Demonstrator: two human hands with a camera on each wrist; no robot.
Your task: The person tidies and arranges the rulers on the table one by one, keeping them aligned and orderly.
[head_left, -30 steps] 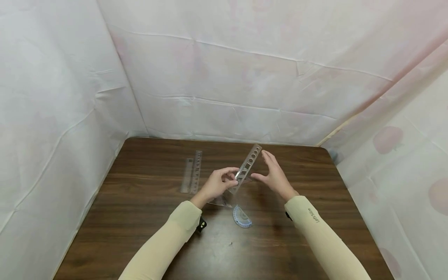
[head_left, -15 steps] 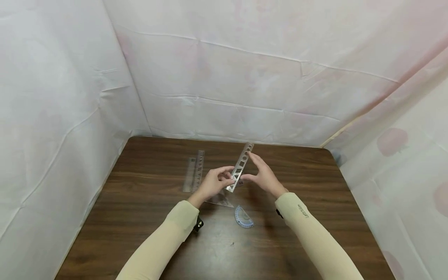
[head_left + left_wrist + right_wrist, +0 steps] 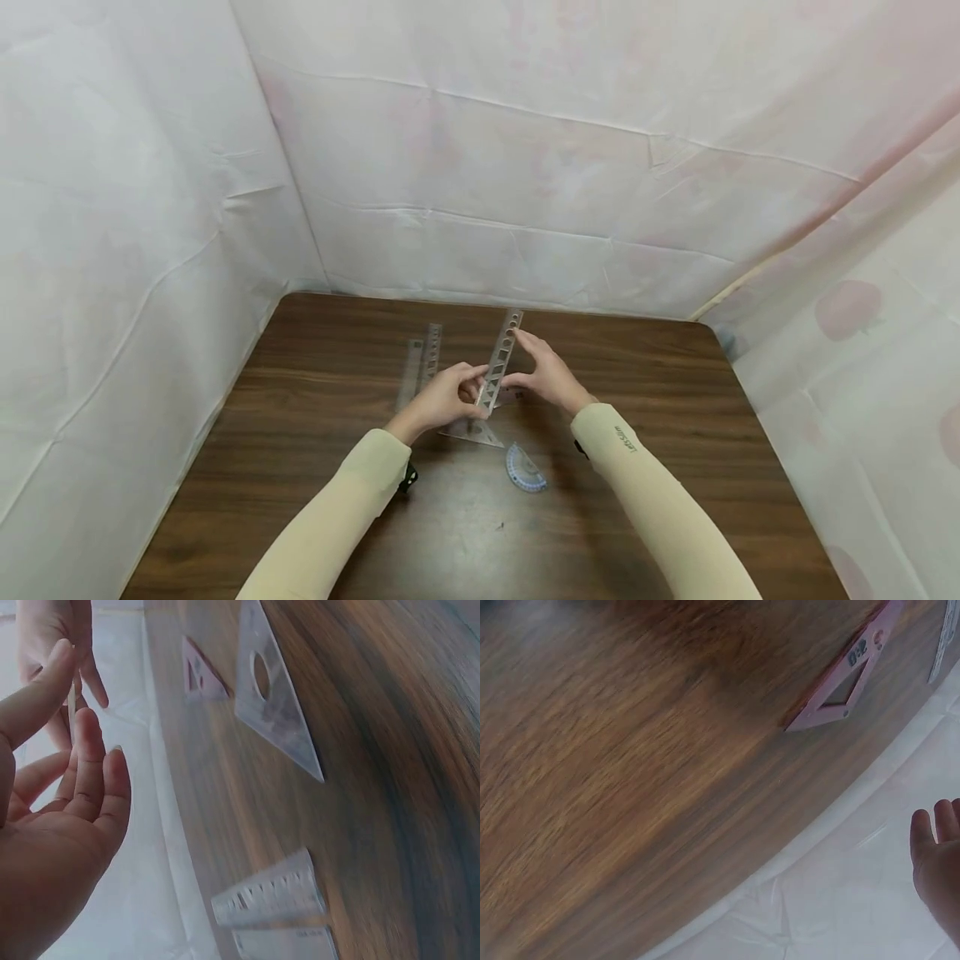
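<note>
Left hand (image 3: pixel 442 398) is pinching the stencil ruler (image 3: pixel 498 362) near its lower end, above the table (image 3: pixel 300 425), likely leaving the upper length free. Right hand (image 3: pixel 552 379) is hovering wide by its right edge, maybe for steadying; contact unclear.

The head view looks down; nearer wrist views share tabletop (image 3: pixel 465 542).

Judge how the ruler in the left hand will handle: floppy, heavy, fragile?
The ruler is probably stiff, since it looks straight; likely light, being narrow and thin; and perhaps fragile if bent, given its row of cutouts.
</note>
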